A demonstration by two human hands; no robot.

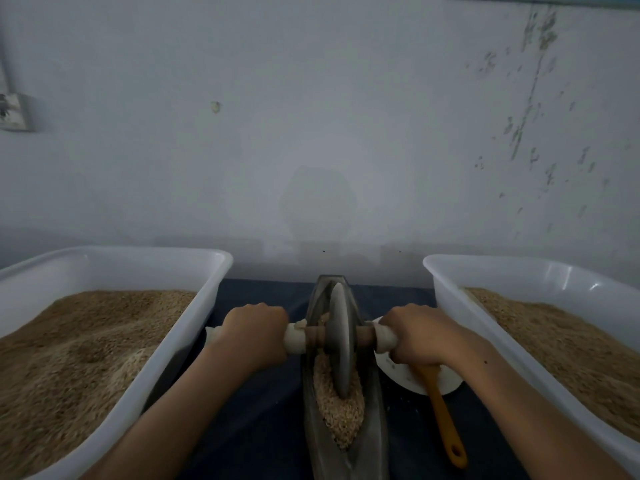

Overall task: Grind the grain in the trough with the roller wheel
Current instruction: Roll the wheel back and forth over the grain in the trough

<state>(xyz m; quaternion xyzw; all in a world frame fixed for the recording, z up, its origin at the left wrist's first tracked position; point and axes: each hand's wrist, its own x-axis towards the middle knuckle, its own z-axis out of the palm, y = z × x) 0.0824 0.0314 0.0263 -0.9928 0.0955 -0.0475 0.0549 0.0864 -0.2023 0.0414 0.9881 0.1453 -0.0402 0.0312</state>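
Both hands, left hand (254, 336) and right hand (414, 336), are wrapped tight around the axle handles of the roller wheel (341, 341), which sits upright in the grain (337, 410) inside the trough (372, 431) between two tubs.

Both hands, left (254, 332) and right (414, 336), grip the white-wrapped axle of a grey stone roller wheel (341, 339) standing upright in tan grain (337, 408) inside a narrow dark metal trough (372, 427), between two white plastic tubs (214, 268) (446, 271).
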